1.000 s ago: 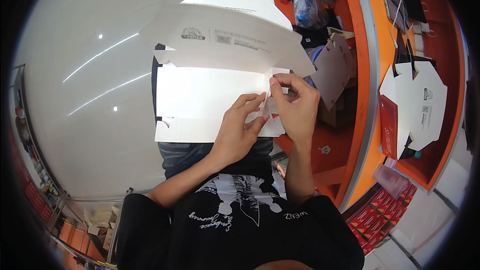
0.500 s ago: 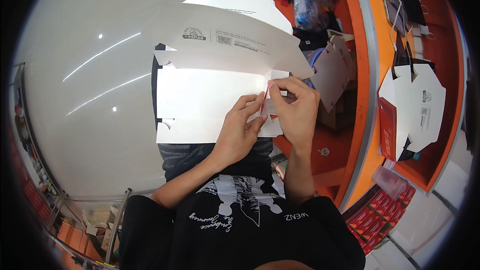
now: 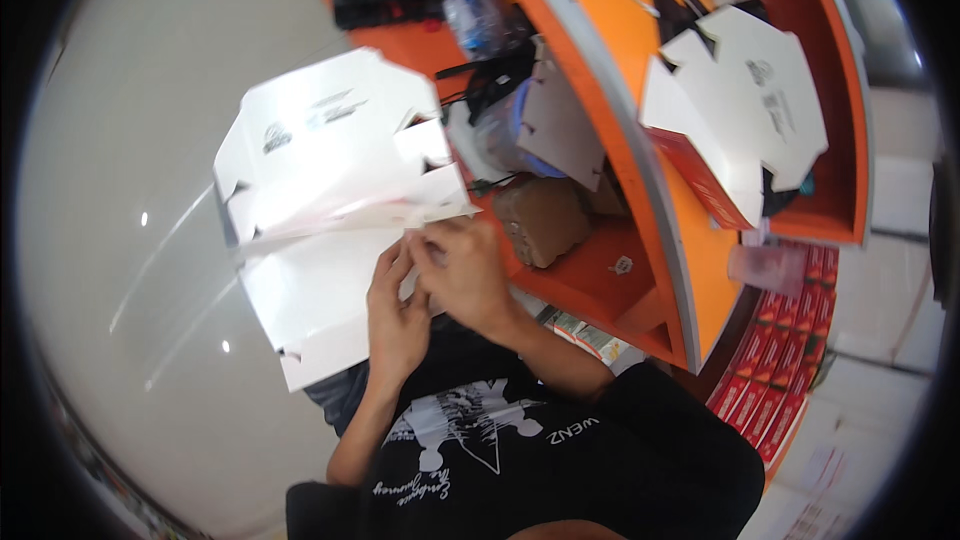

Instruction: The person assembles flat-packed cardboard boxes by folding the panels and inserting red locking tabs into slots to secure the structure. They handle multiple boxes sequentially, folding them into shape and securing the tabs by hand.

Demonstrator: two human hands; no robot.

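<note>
Grey shiny floor (image 3: 130, 190) fills the whole side from seven to eleven o'clock, with small bright spots of light on it. Next in size is the big orange curved counter with shelves (image 3: 640, 190), which bends from twelve o'clock down to four o'clock. In the middle, a little toward ten o'clock, is the large flat white cardboard box sheet with cut flaps (image 3: 320, 200); it is half folded, with the top part tipped up and the lower part hanging down toward seven o'clock. Another flat white cardboard cut-out (image 3: 745, 105) leans on the counter at two o'clock, well apart from the first one. A row of red little packs (image 3: 785, 370) sits at four o'clock, below the counter edge. A brown lumpy bag (image 3: 543, 220) lies on a shelf just right of the middle. The left hand (image 3: 397, 315) is curled, with its fingers pressed on the right edge of the box sheet. The right hand (image 3: 462, 265) is right beside it, touching it, and its fingertips pinch a small flap at that same edge.
</note>
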